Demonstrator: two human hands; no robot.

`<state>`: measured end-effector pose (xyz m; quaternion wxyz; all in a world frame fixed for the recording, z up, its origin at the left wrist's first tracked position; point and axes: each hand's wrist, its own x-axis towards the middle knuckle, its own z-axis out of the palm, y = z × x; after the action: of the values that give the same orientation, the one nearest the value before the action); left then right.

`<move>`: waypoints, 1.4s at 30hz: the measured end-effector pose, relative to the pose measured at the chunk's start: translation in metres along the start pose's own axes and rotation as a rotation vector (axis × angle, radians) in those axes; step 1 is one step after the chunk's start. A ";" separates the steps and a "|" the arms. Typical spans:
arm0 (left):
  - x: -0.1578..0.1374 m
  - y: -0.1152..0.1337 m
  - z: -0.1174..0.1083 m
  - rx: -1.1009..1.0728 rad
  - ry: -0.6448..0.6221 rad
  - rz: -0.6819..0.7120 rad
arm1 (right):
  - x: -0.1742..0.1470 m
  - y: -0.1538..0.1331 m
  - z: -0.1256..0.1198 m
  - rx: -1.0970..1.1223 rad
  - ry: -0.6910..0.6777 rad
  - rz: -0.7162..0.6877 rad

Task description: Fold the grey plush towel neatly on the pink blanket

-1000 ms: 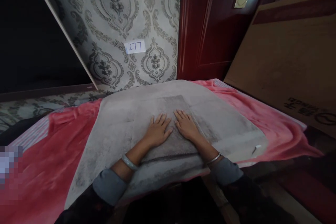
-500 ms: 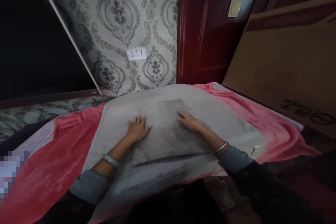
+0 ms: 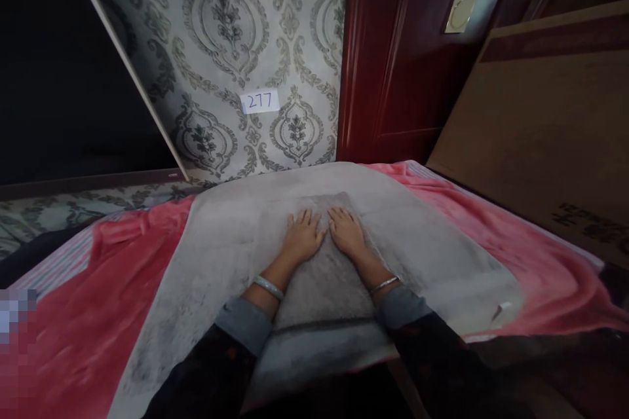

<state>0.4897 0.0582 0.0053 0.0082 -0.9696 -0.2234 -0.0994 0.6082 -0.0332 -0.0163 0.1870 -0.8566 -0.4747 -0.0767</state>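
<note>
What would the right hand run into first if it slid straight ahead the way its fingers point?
Probably the far edge of the folded grey cloth under the right hand, then the larger grey cloth beneath. Beyond that stands the patterned wall, though depth is hard to judge.

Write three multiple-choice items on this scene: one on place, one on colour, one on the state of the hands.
1. Where do both hands rest?
A. on the folded grey cloth
B. on the cardboard box
C. on the door

2. What colour is the blanket under the grey cloth?
A. green
B. pink-red
C. yellow

3. How are the hands?
A. clenched in fists
B. flat, palms down
C. gripping a tool

Answers: 1 A, the left hand and right hand lie on the folded grey cloth. 2 B, the blanket shows pink-red. 3 B, fingers are spread flat, side by side.
</note>
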 end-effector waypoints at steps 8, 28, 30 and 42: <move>-0.001 0.001 -0.004 0.022 -0.016 -0.060 | 0.031 -0.002 -0.017 -0.024 -0.122 -0.001; 0.011 -0.088 -0.013 0.004 -0.181 -0.337 | 0.044 -0.001 -0.004 -0.001 -0.191 -0.044; 0.005 -0.102 -0.017 0.015 -0.193 -0.366 | 0.044 -0.001 -0.003 0.006 -0.185 -0.047; -0.075 -0.065 -0.021 0.015 -0.113 -0.114 | 0.043 0.004 -0.001 0.048 -0.169 -0.046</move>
<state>0.3917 0.0834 0.0094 -0.0027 -0.9593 -0.2792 -0.0431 0.6345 -0.0017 -0.0030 0.1651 -0.8442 -0.5099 0.0030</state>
